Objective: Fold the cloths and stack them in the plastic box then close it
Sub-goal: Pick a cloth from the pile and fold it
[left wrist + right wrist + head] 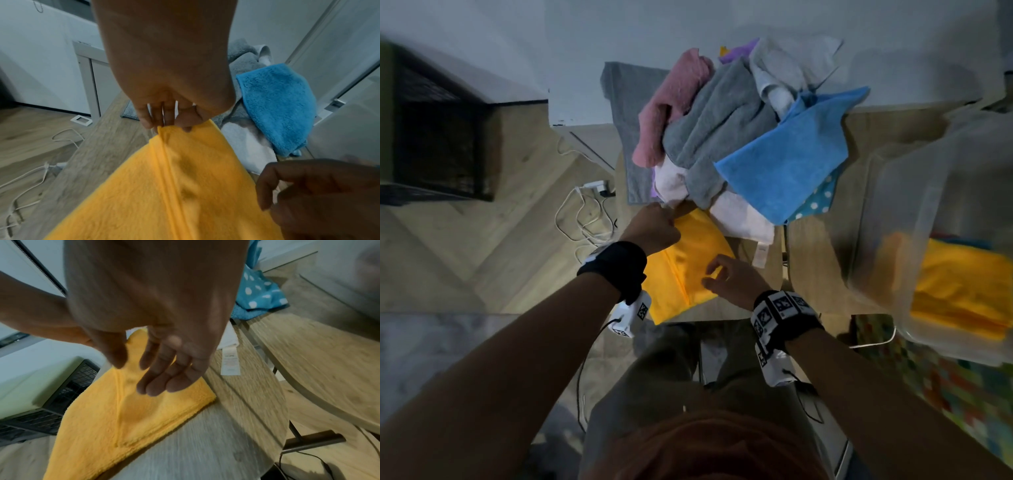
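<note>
Nearest the person, the yellow cloth (pixel 685 267) is lying part-folded on the wooden table (pixel 811 246). The right hand (pixel 732 277) is hovering over its near edge, fingers loosely spread and holding nothing. The left hand (pixel 654 228) is pinching the cloth's far corner. This looks like the folding step; the next move probably calls for bringing that corner over and pressing the fold flat. Beyond, unfolded cloths (pixel 726 130) are heaped, a blue cloth (pixel 787 164) on top. To the right, the plastic box (pixel 935 205) is standing open with yellow cloths inside.
</note>
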`<action>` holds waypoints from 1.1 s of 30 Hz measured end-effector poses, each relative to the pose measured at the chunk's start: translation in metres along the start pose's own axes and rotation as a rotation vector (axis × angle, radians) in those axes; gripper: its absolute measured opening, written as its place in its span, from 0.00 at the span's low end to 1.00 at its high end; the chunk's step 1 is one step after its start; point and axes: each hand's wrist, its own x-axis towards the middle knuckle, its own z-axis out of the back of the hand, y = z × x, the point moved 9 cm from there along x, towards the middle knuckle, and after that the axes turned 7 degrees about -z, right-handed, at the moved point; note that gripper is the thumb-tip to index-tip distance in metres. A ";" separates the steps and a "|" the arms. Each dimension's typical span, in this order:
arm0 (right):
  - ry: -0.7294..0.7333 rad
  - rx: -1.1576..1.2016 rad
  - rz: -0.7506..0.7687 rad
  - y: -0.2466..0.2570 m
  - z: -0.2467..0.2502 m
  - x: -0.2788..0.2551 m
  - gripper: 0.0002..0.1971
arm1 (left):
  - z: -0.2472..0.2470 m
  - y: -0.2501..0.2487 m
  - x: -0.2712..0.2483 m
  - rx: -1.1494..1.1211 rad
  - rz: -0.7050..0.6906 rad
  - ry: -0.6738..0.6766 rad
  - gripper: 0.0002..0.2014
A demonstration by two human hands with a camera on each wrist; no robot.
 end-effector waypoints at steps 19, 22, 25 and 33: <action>-0.188 0.065 -0.134 -0.028 0.016 0.006 0.17 | -0.032 -0.025 0.035 -0.123 -0.072 0.089 0.22; -0.216 0.072 -0.033 -0.010 0.020 -0.008 0.17 | -0.011 -0.023 0.023 -0.260 -0.108 0.079 0.25; -0.188 0.043 0.108 0.013 0.013 -0.019 0.17 | 0.008 -0.019 0.006 -0.178 -0.143 0.092 0.19; -0.017 -0.338 0.182 0.046 -0.044 -0.024 0.21 | 0.009 0.029 -0.047 0.002 -0.115 0.086 0.13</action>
